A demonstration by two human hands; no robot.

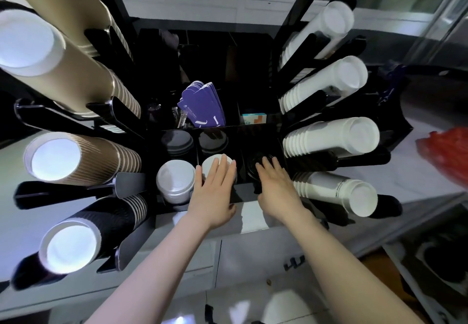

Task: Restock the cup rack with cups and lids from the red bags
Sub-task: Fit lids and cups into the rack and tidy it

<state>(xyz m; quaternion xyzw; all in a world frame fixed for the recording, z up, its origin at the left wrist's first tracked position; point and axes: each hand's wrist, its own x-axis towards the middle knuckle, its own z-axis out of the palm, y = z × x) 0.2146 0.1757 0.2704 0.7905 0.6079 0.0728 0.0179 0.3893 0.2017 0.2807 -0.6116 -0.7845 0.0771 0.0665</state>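
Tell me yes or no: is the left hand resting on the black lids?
No, the left hand lies flat on a white lid stack; the right hand covers the black lids.

Both forearms bare, reaching up and forward from bottom of frame toward the cup rack [243, 192], roughly parallel, converging slightly. Left hand [215, 192]: palm down, fingers straight and close together, tips over the rack's front-middle compartment, thumb tucked at the rack's front edge. Whether the fingers actually touch what's below is unclear. Right hand [276, 187]: palm down, fingers extended and slightly spread, tips reaching into the compartment just right of that one, wrist over the rack's front edge. Neither hand curls around anything. Hands sit just beside each other, not touching.
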